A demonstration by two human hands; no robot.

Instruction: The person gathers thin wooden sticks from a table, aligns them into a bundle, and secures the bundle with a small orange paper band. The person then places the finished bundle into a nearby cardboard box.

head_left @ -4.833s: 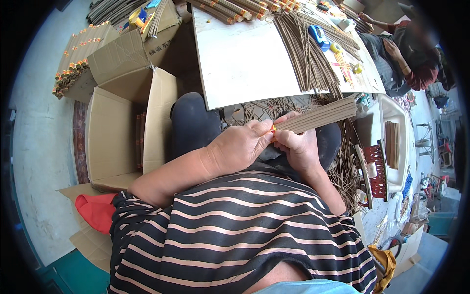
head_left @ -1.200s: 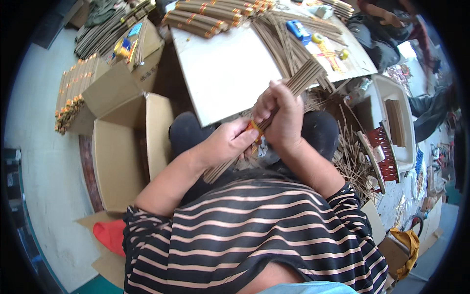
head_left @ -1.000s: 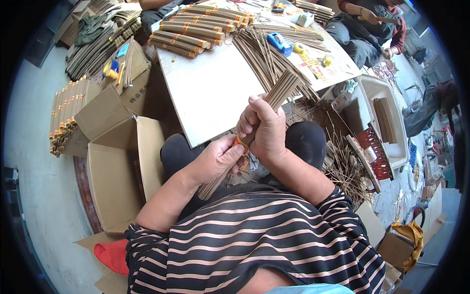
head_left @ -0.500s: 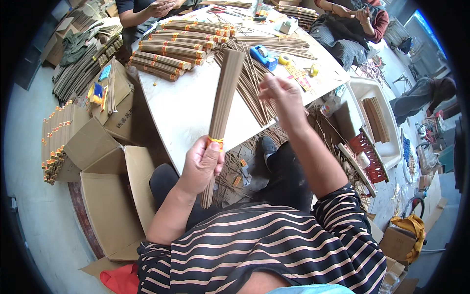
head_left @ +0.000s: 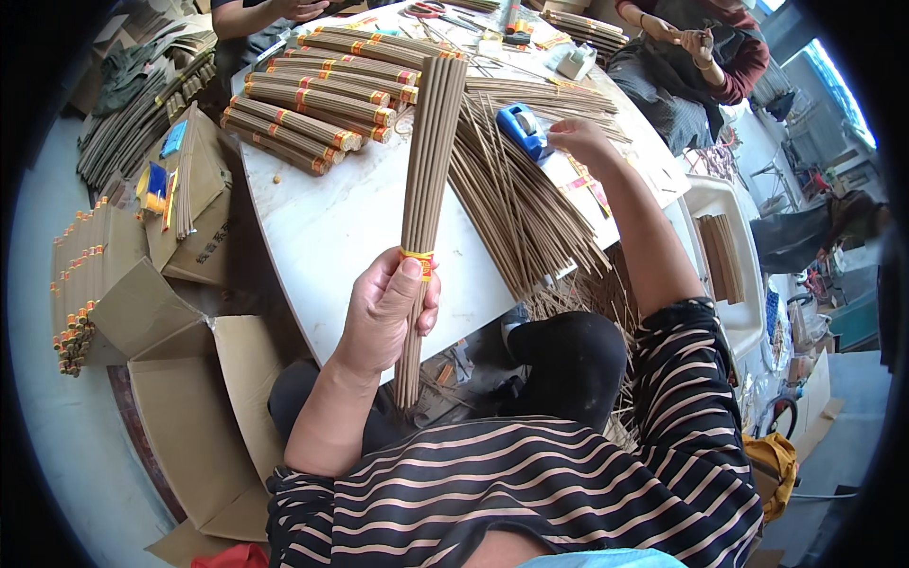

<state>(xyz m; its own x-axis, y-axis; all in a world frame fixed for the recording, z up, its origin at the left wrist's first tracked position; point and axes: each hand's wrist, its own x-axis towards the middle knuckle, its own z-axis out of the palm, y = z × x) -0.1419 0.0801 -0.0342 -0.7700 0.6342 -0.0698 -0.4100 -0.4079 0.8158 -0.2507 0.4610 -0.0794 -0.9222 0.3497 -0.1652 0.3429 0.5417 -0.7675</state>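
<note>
- Left hand [head_left: 383,308] has a closed grip around a bundle of brown incense sticks [head_left: 426,189], fist wrapped right at the yellow-and-red band [head_left: 418,257] near the lower end. My guess is that's the handiest spot: the band keeps the sticks tight there, so nothing fans out.
- The bundle stands nearly upright in the picture. Its long axis runs from the stub ends below the fist, over the lap, up and away to the tips, which hang above the worktop [head_left: 331,227] and lean a touch to the right. It isn't resting on anything, just held in the air at the worktop's near edge.
- Right hand [head_left: 579,140] is stretched out across the worktop, fingers down beside a blue tape dispenser [head_left: 523,131]. It looks to be touching or pinching something small there, but I can't tell if the grip is closed on anything.
- Between the two hands lies a big loose spread of sticks [head_left: 516,204], fanned out and spilling over the near edge, all roughly pointing away from the person.
- At the far left of the worktop there's a neat stack of finished banded bundles [head_left: 312,95], lying flat and parallel, probably parked there to stay out of the loose pile.
- Open cardboard boxes [head_left: 180,379] sit on the floor to the left, more sticks stacked beside them. Other people are at the far side of the worktop.
</note>
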